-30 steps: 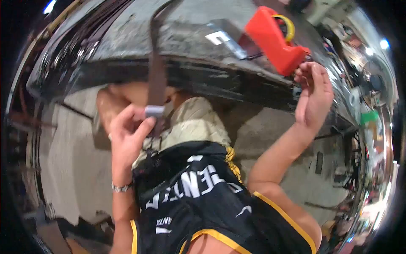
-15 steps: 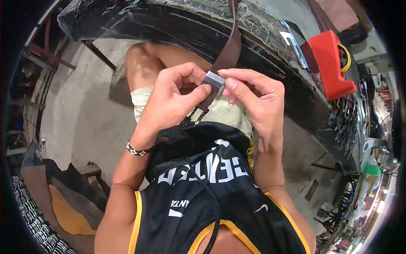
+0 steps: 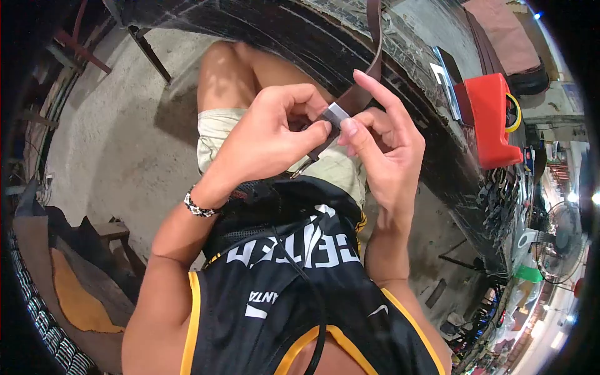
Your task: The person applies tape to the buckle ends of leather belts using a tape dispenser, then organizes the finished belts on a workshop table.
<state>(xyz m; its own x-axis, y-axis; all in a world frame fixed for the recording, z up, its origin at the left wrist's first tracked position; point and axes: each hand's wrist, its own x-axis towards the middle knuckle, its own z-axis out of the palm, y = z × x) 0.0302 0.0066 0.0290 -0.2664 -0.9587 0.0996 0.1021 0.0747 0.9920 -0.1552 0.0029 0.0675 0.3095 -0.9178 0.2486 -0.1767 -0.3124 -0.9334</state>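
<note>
A dark brown leather belt (image 3: 354, 101) runs down from the bench edge into my hands. Across it, near its buckle end, sits a small flat grey piece (image 3: 336, 114) with a lighter face; its exact kind does not show. My left hand (image 3: 278, 134) pinches the belt and the grey piece from the left between thumb and fingers. On the other side, my right hand (image 3: 390, 140) has its thumb on the grey piece's right end, other fingers curled behind and the index finger raised. The metal buckle (image 3: 304, 167) hangs below, over my lap.
A black-covered bench (image 3: 275, 34) stands in front of me. On its right lie a red tape dispenser (image 3: 490, 122) with yellow tape and a dark flat panel (image 3: 447, 78). Leather pieces (image 3: 75, 281) are heaped at lower left. A fan (image 3: 559, 240) stands at far right.
My right index finger has lifted off the grey piece and now points up. The thumb has moved onto the piece's end. The view has shifted, with both hands slightly further right in it.
</note>
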